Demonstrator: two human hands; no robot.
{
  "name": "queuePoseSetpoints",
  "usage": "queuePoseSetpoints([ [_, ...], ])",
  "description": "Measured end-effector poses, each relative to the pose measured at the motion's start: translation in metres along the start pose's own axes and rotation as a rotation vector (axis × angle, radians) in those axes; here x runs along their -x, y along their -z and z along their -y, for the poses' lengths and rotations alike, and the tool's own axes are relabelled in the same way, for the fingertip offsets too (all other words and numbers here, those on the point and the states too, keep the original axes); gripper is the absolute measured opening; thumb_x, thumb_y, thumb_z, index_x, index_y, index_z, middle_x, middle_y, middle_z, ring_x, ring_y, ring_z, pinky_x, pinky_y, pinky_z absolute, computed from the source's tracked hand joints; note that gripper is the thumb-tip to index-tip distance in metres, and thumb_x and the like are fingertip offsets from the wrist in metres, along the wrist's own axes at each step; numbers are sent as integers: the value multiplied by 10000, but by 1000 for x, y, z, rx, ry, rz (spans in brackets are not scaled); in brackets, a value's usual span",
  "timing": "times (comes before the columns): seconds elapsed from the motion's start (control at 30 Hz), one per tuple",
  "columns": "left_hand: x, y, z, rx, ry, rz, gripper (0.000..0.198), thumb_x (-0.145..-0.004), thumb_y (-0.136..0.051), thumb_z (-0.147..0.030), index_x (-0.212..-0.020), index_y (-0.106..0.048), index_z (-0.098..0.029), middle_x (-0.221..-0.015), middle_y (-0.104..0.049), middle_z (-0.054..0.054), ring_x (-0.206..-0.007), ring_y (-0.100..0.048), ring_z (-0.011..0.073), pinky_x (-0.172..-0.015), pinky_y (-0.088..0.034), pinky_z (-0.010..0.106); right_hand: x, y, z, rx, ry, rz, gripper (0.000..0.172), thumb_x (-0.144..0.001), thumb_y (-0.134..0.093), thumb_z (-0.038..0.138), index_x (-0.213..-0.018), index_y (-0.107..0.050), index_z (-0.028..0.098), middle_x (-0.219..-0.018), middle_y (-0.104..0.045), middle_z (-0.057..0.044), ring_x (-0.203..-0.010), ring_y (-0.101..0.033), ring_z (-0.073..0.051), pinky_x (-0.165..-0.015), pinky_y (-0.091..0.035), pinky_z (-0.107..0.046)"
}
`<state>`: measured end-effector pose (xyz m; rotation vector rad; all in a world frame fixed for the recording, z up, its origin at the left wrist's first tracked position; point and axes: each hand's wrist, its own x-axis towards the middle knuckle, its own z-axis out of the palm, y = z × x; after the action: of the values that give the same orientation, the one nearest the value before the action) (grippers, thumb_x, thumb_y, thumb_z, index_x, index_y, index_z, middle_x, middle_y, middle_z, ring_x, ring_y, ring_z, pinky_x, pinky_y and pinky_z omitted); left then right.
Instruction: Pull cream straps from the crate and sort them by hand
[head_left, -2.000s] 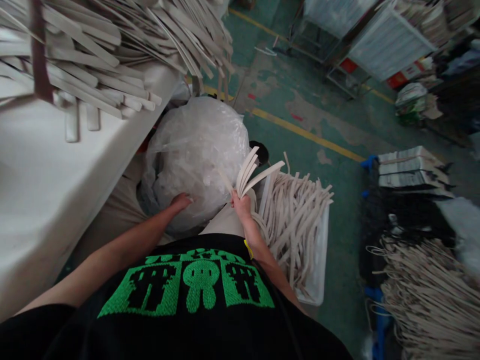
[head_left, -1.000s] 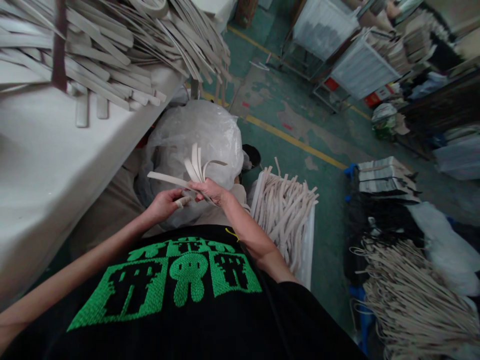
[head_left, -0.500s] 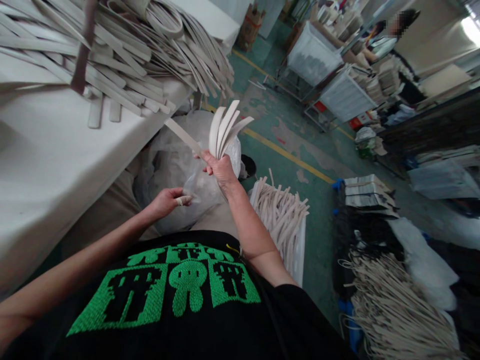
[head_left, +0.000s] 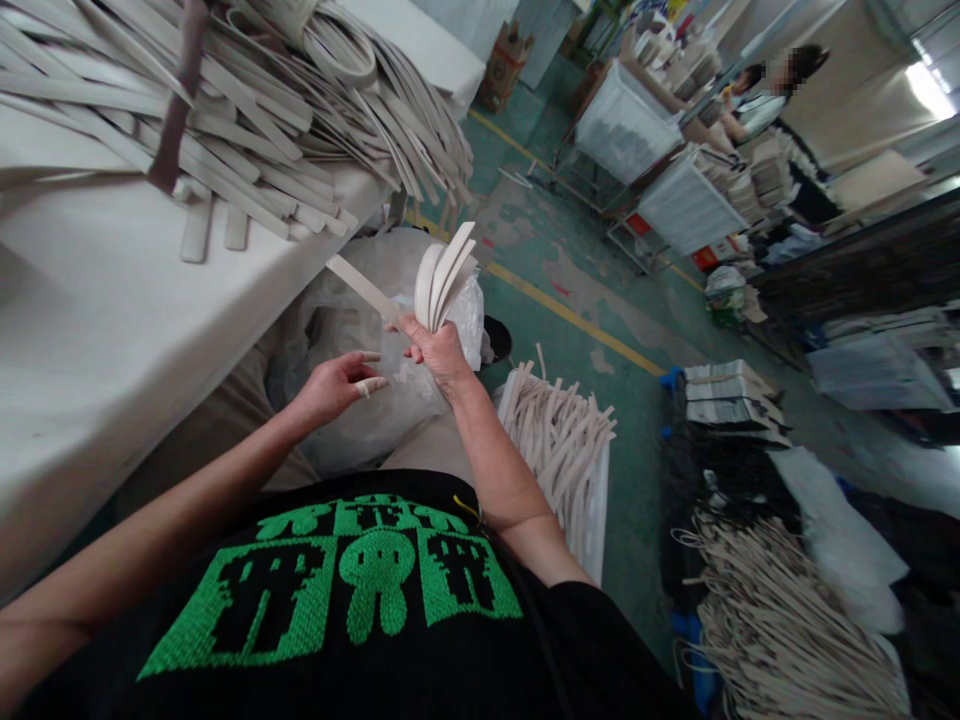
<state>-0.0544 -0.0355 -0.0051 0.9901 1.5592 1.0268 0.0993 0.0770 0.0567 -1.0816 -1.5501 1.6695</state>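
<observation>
My right hand (head_left: 436, 355) is closed round a small bundle of flat cream strips (head_left: 442, 280). Most of them fan upward from the fist, and one single strip (head_left: 364, 288) sticks out to the upper left from between thumb and fingers. Lower and to the left, my left hand (head_left: 334, 388) has its fingers apart with nothing in them; pale tape wraps a finger. A crumpled clear plastic bag (head_left: 352, 330) lies beneath both hands, over my lap.
On the left, a pale-covered table (head_left: 150, 330) bears a heap of similar strips (head_left: 262, 110) and a brown strap (head_left: 176, 110). Beside my right arm stands a white bin (head_left: 598, 520) of strips. Wheeled crates (head_left: 630, 120) and a co-worker (head_left: 757, 105) are farther back.
My left hand's fingers have spread and moved slightly up, away from the plastic. The strips in my right hand sit a little lower and closer together.
</observation>
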Motion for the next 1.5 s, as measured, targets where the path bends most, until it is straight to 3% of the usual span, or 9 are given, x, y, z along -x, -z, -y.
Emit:
queuePoseSetpoints([
  [0.13, 0, 2, -1, -205, -150, -240, 635, -602, -908, -413, -1177, -698, -245, -1155, -709, 81, -1136, -643, 306, -957, -532, 387, 3, -2, -3, 19, -25, 48, 270, -863, -712, 441, -870, -733, 172, -835, -763, -2, -419, -399, -21, -575, -537, -206],
  [0.2, 0, 1, 0, -208, -166, -255, 628, -599, -909, -392, -1176, -699, -258, -1186, -697, 67, -1186, -614, 306, -944, -532, 358, 4, -4, -5, 31, -29, 75, 264, -870, -711, 436, -870, -739, 173, -826, -759, 6, -413, -401, -18, -571, -536, -202],
  [0.33, 6, -11, 7, -42, 10, -21, 310, -683, -830, -465, -842, -749, -212, -787, -716, 23, -851, -670, 243, -742, -535, 312, 1, -8, -11, 40, -29, 63, 278, -883, -702, 439, -866, -749, 165, -788, -743, 14, -412, -394, -16, -563, -530, -196],
  [0.43, 16, -21, 13, 121, 123, 100, 291, -695, -810, -473, -711, -740, -192, -634, -659, 4, -638, -596, 170, -631, -478, 280, -5, -7, -17, 54, -29, 29, 284, -879, -708, 434, -835, -746, 156, -739, -722, 16, -416, -391, -20, -555, -522, -196],
  [0.6, 30, -25, 15, 295, 270, 189, 262, -702, -818, -432, -768, -788, -181, -676, -696, 22, -588, -559, 138, -609, -462, 268, -12, -5, -25, 68, -29, 18, 296, -873, -716, 441, -826, -736, 150, -701, -689, 22, -409, -395, -18, -537, -500, -200],
  [0.87, 26, -27, 12, 258, 408, 216, 199, -718, -853, -334, -690, -770, -155, -705, -747, 76, -645, -644, 176, -679, -529, 306, -14, -10, -32, 90, -79, -22, 293, -868, -722, 442, -860, -732, 149, -544, -565, 68, -410, -417, -43, -557, -515, -208],
  [1.1, 23, -17, -3, 748, 523, 12, 229, -769, -849, -271, -683, -682, -141, -622, -667, 20, -550, -611, 109, -596, -539, 219, 66, 31, -13, 41, -90, -72, 325, -857, -691, 492, -836, -692, 168, -781, -739, 4, -404, -411, -19, -561, -532, -209],
  [1.27, 20, -18, -18, 883, 642, -155, 243, -931, -677, -244, -705, -648, -157, -623, -657, 6, -540, -627, 107, -576, -555, 217, 141, 57, -15, 133, -195, 6, 352, -861, -664, 517, -787, -658, 173, -637, -687, 12, -377, -444, -49, -487, -472, -212],
  [1.5, 22, -29, -21, 852, 631, -123, 177, -943, -659, -230, -795, -700, -144, -712, -715, 35, -584, -660, 111, -561, -555, 207, 174, 52, -37, 272, -254, 38, 331, -923, -585, 410, -715, -670, 168, -614, -662, 2, -415, -476, -67, -484, -425, -206],
])
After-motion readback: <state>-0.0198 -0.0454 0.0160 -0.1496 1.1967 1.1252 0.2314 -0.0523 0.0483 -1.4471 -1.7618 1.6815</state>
